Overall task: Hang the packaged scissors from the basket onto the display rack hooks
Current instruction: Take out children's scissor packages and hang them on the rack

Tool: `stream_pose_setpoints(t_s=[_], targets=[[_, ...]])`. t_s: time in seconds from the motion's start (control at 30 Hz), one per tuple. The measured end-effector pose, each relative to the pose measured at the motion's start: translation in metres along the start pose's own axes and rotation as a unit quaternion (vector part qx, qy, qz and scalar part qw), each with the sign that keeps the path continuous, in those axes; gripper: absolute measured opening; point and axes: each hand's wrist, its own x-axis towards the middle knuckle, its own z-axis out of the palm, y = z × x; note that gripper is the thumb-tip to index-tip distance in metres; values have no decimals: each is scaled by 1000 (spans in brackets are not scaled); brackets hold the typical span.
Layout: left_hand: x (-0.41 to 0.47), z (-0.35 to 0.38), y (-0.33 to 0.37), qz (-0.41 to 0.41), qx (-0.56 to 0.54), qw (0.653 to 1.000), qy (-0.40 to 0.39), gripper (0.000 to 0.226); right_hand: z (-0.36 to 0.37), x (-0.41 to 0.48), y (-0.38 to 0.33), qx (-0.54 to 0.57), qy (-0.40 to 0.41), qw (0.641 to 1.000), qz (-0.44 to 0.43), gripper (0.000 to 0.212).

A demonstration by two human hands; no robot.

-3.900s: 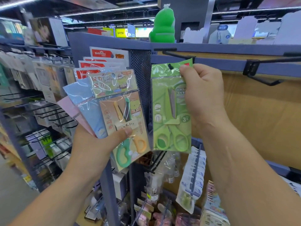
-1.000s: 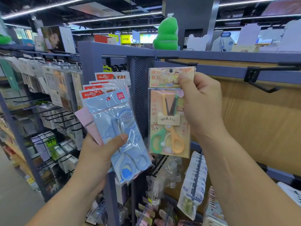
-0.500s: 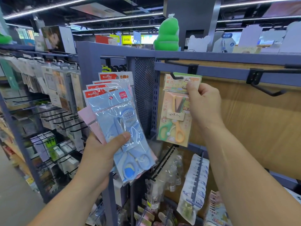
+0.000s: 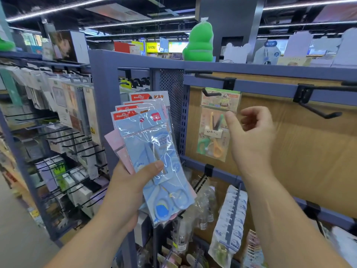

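A pack of orange-and-green scissors (image 4: 215, 125) hangs on a black hook (image 4: 209, 93) of the display rack, with a green pack behind it. My right hand (image 4: 249, 140) hovers just right of that pack, fingers apart and holding nothing. My left hand (image 4: 133, 188) grips a fan of several scissor packs, a blue pack (image 4: 154, 157) in front, pink and red-topped ones behind it. No basket shows in view.
A second black hook (image 4: 318, 111) juts out empty at the upper right of the wooden back panel (image 4: 299, 151). Lower hooks carry plastic-bagged goods (image 4: 229, 219). A side rack (image 4: 63, 117) full of hanging packets stands to the left. A green plush (image 4: 199, 43) sits on top.
My right hand has let go of the orange-and-green pack, which now hangs on the hook, and has drawn back to the right. The left hand's fan of packs stays where it was.
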Motion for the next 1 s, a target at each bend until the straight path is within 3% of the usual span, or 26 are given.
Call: stream_pose_setpoints(t_s=[0.13, 0.2, 0.33, 0.43, 0.6, 0.77, 0.87, 1.0], targets=[[-5, 7, -4, -7, 8, 999, -40, 51, 9, -40, -30, 81, -213, 973, 24, 27], [-10, 12, -7, -7, 15, 998, -62, 53, 17, -54, -34, 92, -271, 957, 35, 32], [-14, 13, -11, -4, 24, 995, -93, 62, 24, -63, -28, 146, -247, 954, 87, 49], [-16, 12, -10, -2, 10, 995, -99, 61, 23, -65, -25, 213, -251, 935, 132, 49], [-19, 11, -9, -20, -33, 996, -79, 51, 19, -65, -21, 274, -270, 906, 175, 15], [-23, 7, -4, -37, -51, 996, -60, 92, 19, -65, -18, 299, -274, 895, 185, 14], [-25, 7, -4, -29, -51, 998, -37, 68, 16, -63, -18, 296, -273, 896, 184, 16], [-24, 5, -3, -30, -41, 999, -1, 45, 7, -51, -24, 263, -219, 928, 149, 14]])
